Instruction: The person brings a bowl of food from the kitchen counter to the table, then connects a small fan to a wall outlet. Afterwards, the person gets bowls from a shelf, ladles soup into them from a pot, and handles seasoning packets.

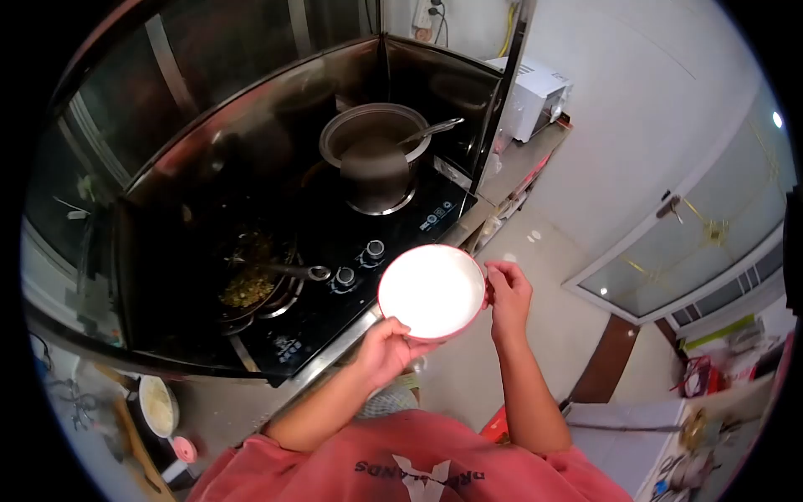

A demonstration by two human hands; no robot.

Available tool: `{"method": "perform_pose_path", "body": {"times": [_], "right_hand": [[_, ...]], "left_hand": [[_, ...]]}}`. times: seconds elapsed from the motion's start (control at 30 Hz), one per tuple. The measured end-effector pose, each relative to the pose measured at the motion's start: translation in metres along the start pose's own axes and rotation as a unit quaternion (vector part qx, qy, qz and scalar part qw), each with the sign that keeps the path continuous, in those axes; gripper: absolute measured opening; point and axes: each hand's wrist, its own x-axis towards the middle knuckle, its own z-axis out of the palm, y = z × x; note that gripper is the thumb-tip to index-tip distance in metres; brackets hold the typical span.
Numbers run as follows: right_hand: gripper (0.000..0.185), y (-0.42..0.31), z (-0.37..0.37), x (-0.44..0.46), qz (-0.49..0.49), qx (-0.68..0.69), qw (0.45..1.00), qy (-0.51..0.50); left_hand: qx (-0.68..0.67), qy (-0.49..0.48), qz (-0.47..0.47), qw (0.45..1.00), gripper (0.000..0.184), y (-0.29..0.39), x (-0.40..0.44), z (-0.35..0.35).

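A white bowl with a red rim (432, 291) is in front of me, beyond the stove's front edge. My left hand (386, 351) is closed on its near left side, thumb over the rim. At the bowl's right side, my right hand (508, 294) grips what looks like a small red handle. The bowl's inside is so bright that I cannot make out any contents. On the black gas stove (322, 314), a large metal pot (375, 159) stands on the back right burner with a metal spoon handle (433, 129) leaning out. A dark wok (251, 284) on the left burner contains yellowish-green chopped food and a metal utensil (301, 272).
Dark splash guards (251, 79) wall the stove's back and sides. A white oval dish (157, 406) and a pink lid (185, 449) sit on the counter at lower left. To the right are tiled floor (544, 309), a glass door (694, 217) and a white appliance (535, 96).
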Motion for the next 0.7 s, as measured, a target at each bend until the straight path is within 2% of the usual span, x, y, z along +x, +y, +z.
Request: {"method": "perform_pose_path", "body": {"times": [0.1, 0.13, 0.17, 0.23, 0.27, 0.3, 0.37, 0.43, 0.5, 0.53, 0.63, 0.7], "right_hand": [[0.017, -0.016, 0.009, 0.066, -0.003, 0.014, 0.998, -0.063], [0.026, -0.015, 0.012, 0.089, 0.013, 0.032, 0.995, -0.089], [0.026, -0.017, 0.02, 0.109, 0.016, 0.034, 0.994, -0.101], [0.045, -0.021, 0.041, 0.149, 0.038, 0.01, 0.99, -0.138], [0.06, -0.022, 0.052, 0.172, 0.054, -0.002, 0.984, -0.169], [0.067, -0.018, 0.063, 0.196, 0.066, -0.01, 0.98, -0.188], [0.068, -0.008, 0.086, 0.24, 0.083, -0.008, 0.971, -0.223], [0.066, 0.002, 0.108, 0.281, 0.105, 0.001, 0.96, -0.26], [0.055, 0.011, 0.124, 0.311, 0.061, 0.066, 0.949, -0.303], [0.041, 0.008, 0.132, 0.322, 0.062, 0.059, 0.946, -0.311], [0.032, 0.001, 0.16, 0.34, 0.029, 0.086, 0.932, -0.351], [0.027, -0.003, 0.182, 0.345, 0.026, 0.028, 0.93, -0.364]], "left_hand": [[0.002, 0.001, 0.024, 1.0, 0.059, 0.018, 0.046, 0.009], [0.011, 0.027, 0.039, 0.999, 0.062, 0.021, 0.057, 0.01], [0.01, 0.034, 0.05, 0.998, 0.062, 0.025, 0.065, 0.015], [0.023, 0.07, 0.105, 0.992, 0.062, 0.036, 0.077, 0.023], [0.036, 0.089, 0.122, 0.988, 0.063, 0.039, 0.086, 0.02], [0.027, 0.104, 0.139, 0.984, 0.063, 0.041, 0.094, 0.017], [0.027, 0.131, 0.214, 0.968, 0.062, 0.039, 0.106, 0.014], [0.003, 0.155, 0.268, 0.951, 0.063, 0.038, 0.117, 0.025], [-0.028, 0.204, 0.311, 0.928, 0.063, 0.037, 0.125, 0.046], [-0.032, 0.218, 0.325, 0.92, 0.063, 0.037, 0.128, 0.053], [-0.041, 0.274, 0.365, 0.889, 0.069, 0.035, 0.139, 0.069], [-0.041, 0.302, 0.409, 0.86, 0.064, 0.032, 0.143, 0.075]]}}
